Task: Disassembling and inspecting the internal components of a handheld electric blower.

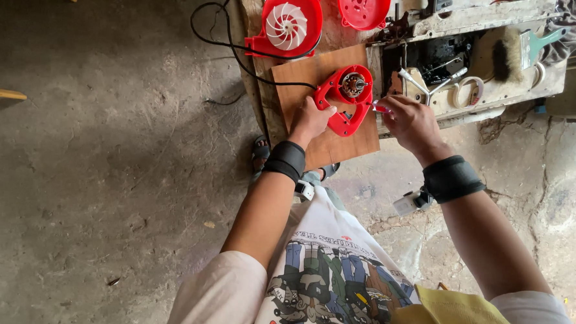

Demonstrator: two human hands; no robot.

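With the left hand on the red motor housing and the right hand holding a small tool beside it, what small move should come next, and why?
Probably bring the tool tip in the right hand a little leftward to the red motor housing. The left hand already steadies it on the wooden board, and the tip sits just beside its rim.

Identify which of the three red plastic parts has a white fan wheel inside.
The round red housing at the bench's far left edge; the other two show no white fan.

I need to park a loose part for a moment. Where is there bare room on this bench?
The near end of the brown wooden board, below the red motor housing that the left hand steadies, is bare. The tool tray beside the right hand is crowded, as is the back with the red fan housing.
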